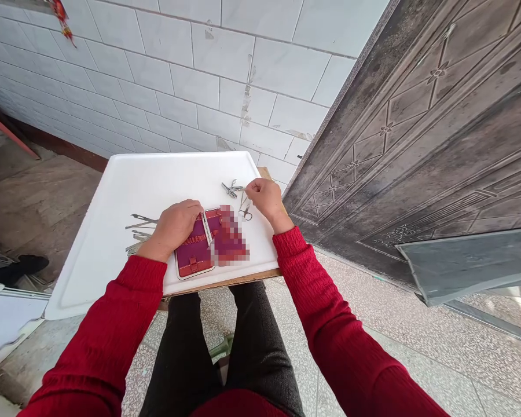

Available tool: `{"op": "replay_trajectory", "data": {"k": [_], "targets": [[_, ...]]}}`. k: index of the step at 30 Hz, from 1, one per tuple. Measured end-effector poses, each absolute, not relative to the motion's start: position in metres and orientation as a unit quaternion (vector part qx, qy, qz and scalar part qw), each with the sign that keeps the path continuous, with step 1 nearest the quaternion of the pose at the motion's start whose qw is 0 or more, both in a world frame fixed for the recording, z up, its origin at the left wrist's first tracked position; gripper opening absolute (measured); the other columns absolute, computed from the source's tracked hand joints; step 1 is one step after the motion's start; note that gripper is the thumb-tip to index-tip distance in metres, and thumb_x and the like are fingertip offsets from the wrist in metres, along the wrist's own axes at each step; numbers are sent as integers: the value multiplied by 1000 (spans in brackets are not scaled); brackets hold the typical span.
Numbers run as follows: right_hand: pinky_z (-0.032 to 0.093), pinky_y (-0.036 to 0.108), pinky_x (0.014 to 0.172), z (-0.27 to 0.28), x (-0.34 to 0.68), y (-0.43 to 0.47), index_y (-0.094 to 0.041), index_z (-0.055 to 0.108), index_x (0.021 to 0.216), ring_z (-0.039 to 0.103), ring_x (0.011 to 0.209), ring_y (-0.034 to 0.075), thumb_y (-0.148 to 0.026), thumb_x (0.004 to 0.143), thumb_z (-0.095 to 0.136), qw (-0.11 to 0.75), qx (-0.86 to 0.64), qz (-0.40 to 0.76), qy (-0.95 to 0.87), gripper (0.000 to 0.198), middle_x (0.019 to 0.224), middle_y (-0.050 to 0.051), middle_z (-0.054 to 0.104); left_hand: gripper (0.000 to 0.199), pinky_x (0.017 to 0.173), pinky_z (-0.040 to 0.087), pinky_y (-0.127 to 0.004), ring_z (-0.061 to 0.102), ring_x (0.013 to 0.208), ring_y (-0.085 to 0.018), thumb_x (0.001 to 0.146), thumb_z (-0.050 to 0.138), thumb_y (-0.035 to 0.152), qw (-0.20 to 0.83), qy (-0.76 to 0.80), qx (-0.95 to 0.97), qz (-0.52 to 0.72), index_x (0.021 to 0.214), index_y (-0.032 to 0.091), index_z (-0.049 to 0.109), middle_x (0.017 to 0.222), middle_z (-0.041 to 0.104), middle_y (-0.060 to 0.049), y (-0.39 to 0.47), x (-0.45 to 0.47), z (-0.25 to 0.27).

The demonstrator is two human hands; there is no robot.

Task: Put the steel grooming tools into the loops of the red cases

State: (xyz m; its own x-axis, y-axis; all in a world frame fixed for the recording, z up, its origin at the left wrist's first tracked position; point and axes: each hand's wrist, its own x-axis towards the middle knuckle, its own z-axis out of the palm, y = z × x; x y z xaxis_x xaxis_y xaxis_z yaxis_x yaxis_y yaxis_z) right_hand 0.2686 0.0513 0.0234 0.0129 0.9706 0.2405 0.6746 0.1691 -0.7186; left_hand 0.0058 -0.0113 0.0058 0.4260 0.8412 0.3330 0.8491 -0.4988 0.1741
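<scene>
Nearest, a red-and-purple folding case lies open on a white rectangular tray. The left hand covers part, fingers together beside a slim silvery strip; grip indeterminate. Left, thin grey metal tools lie loose. Right, small metal scissors sit by the right hand, fingertips pressed together, contents indeterminate. Farthest, silvery metal clippers. Assessment: case opened; several implements remain outside it.

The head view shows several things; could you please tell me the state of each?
Case: open on the white tray, right part blurred.
White tray: lying flat.
Slim metal tools: lying loose on the tray.
Clippers: lying in a cluster.
Scissors: too small to tell open or shut.
Left hand: over the case, fingers bent.
Right hand: fingertips together by the scissors, grip unclear.
Door: open or shut, unclear.
</scene>
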Motion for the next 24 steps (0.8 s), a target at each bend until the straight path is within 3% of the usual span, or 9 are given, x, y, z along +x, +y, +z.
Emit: {"op": "replay_trajectory", "data": {"k": [5,12,18,24], "targets": [[37,28,62,28,272,50,-19,66,72,59,70,17,-21,86,60,301,-648,163,-680,15,76,3,70,38,82,53,-35,69,102,-24,102,33,23,14,-500,-845,-189,100,22,71,112,74,-7,-11,5,6],[34,29,60,28,260,52,-21,64,69,57,68,17,-44,92,67,239,-672,145,-686,32,73,5,69,35,75,52,-32,68,95,-22,101,36,21,23,-493,-848,-194,94,22,69,105,73,-6,-13,6,9],[35,28,58,21,252,60,-20,64,65,56,64,16,-24,84,64,224,-683,168,-674,20,70,4,69,35,74,51,-32,67,95,-22,102,35,21,23,-499,-845,-191,95,22,70,105,73,-6,-12,6,6],[35,25,55,14,260,65,-19,57,52,51,56,12,-17,75,63,319,-641,255,-650,24,54,-1,58,38,78,52,-34,68,99,-24,103,33,23,23,-501,-843,-195,98,21,71,108,74,-7,-11,5,4]]}}
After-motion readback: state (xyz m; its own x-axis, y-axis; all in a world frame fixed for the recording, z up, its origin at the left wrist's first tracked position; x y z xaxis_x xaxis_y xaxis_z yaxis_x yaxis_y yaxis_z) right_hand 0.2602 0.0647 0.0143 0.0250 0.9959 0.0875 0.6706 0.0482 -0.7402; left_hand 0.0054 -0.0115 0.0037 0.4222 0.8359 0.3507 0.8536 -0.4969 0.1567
